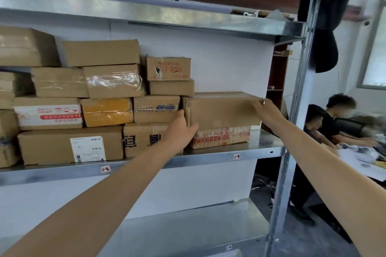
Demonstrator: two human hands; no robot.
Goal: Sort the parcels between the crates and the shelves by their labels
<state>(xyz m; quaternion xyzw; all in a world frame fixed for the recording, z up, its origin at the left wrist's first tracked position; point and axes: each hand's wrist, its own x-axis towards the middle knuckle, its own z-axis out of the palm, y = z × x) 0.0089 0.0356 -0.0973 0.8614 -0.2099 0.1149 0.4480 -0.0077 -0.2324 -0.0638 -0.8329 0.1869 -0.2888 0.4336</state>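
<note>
Guessing this sort is well underway: the middle shelf [208, 157] already has a stack of parcels [100, 98] packed from its left end to past the middle. No crates are in view, so I can't tell how much is left to bring over.

The one in play is the big parcel [223, 110] at the right end of that shelf. It sits tight against the stack, apparently on top of a flatter red-taped parcel [221, 139] and above a small tag [236, 156] on the shelf's front edge.

The left hand [180, 129] is spread open, palm flat on its lower-left front corner with the thumb up along the left edge. The right hand [266, 111] has its fingers hooked over the top-right corner. Looks like it's being seated, not lifted, but that's my read.
</note>
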